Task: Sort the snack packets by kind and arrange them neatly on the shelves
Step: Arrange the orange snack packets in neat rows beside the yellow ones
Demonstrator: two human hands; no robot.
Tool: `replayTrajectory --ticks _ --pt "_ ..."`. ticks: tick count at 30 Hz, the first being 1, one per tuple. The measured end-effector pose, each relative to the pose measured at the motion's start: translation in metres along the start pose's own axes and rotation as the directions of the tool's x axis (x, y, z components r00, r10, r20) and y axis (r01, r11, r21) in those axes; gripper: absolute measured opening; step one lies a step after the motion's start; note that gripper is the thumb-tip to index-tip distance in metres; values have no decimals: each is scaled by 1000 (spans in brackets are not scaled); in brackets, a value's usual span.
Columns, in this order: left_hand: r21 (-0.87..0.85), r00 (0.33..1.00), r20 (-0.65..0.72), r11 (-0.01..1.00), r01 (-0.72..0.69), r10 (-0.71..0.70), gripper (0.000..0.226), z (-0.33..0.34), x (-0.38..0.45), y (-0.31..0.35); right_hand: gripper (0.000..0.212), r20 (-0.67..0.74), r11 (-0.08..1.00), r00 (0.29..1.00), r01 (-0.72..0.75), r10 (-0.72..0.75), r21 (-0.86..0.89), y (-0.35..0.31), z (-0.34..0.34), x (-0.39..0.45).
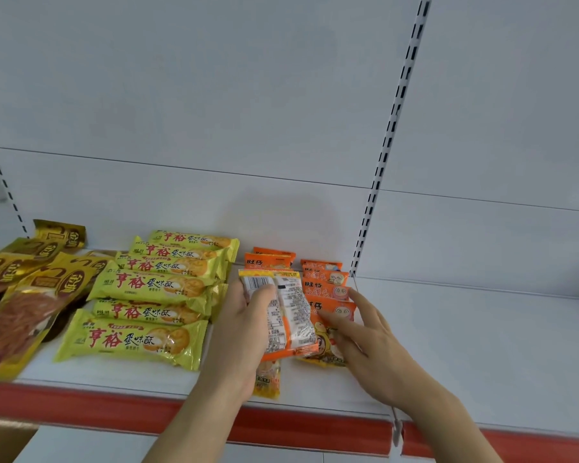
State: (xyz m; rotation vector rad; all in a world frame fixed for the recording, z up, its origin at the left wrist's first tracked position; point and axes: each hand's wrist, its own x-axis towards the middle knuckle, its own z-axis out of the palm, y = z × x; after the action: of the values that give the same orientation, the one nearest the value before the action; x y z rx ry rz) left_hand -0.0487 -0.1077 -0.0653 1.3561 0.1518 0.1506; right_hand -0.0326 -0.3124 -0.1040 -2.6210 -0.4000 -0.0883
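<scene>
My left hand [244,332] grips an orange snack packet [286,315] turned back side up, barcode showing, above the left column of orange packets [268,261] on the white shelf [465,345]. My right hand [365,332] lies with straight fingers on the right column of orange packets [328,289], fingertips touching the front ones. Left of them sits a stack of several yellow-green biscuit packets [148,312]. Gold and brown packets [31,295] are piled at the far left.
The shelf has a red front strip [298,426] and a white back panel with a slotted upright [375,195]. The shelf section right of the upright holds nothing. A cardboard box corner [1,439] shows at the bottom left.
</scene>
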Motion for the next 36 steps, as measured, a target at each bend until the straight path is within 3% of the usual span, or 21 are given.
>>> replayTrajectory --ticks 4,8,10,12,14,15,18,19,21,22,25,27,29,31,34,36 --pt "8 1000 -5 1000 -3 3 10 3 -2 0 49 -72 999 997 -12 14 36 -5 -3 -6" --pt "35 997 55 998 -46 44 12 6 -7 2 42 -364 957 925 -2 113 291 -31 -14 -19" --pt "70 991 101 993 -95 88 13 10 -11 3 31 -287 887 946 -3 153 462 -48 -20 -23" --pt "101 982 145 986 -136 120 14 14 -14 3 16 -172 865 981 5 94 502 -60 -20 -26" --pt "76 977 183 989 -124 108 23 16 -18 6 8 -225 857 970 36 95 514 -65 -22 -28" --pt "69 977 191 992 -104 89 38 15 -19 7 8 -283 837 951 54 123 545 -63 -22 -29" --pt "80 981 172 992 -99 84 70 11 -20 11 35 -448 804 884 171 130 570 -54 -23 -30" --pt "113 979 187 988 -106 84 67 10 -20 11 44 -500 822 862 222 85 524 -50 -22 -30" --pt "219 969 240 970 -108 54 37 10 -21 12 50 -553 858 833 286 -3 426 -46 -18 -30" --pt "247 966 257 965 -91 26 20 12 -23 12 50 -552 866 834 290 -21 406 -44 -17 -29" --pt "225 973 217 965 -131 81 33 13 -22 3 50 -549 835 836 312 -13 454 -42 -13 -29" --pt "199 980 153 967 -156 126 37 14 -23 3 45 -504 732 862 308 55 607 -46 -14 -33" --pt "244 975 124 947 -209 183 35 14 -23 2 31 -365 643 922 202 129 739 -57 -20 -36" --pt "340 957 158 897 -283 242 28 14 -20 -2 32 -269 688 953 102 140 718 -62 -23 -38" --pt "414 916 253 821 -393 311 14 11 -19 -6 42 -282 802 943 28 176 596 -56 -19 -38" --pt "531 867 296 686 -498 400 16 4 -15 -11 43 -306 828 929 -1 208 561 -47 -16 -38"
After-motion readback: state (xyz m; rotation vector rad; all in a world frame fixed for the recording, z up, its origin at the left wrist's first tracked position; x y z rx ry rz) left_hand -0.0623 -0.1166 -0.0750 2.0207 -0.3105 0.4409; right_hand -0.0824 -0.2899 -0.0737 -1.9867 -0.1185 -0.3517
